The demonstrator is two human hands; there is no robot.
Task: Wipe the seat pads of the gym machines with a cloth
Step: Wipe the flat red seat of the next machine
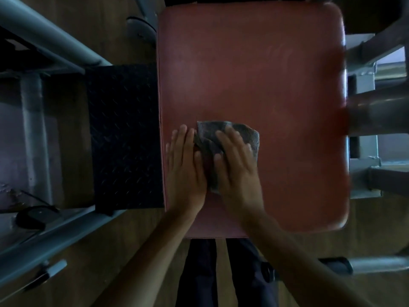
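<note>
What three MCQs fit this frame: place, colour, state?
1. Where is the grey patterned cloth? A: on the red padded seat pad. B: on the wooden floor. C: on a steel tube.
2. The diamond-plate metal step left of the pad is: A: yellow. B: black. C: white.
3. The right hand is: A: flat on the cloth. B: hanging idle. C: gripping a tube.
Key: 1 A, pad shows all round it; 2 B, its tread is black; 3 A, straight fingers press it.

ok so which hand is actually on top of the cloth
The right hand: its fingers lie spread over the grey cloth. The left hand rests beside it on the red seat pad.
</note>
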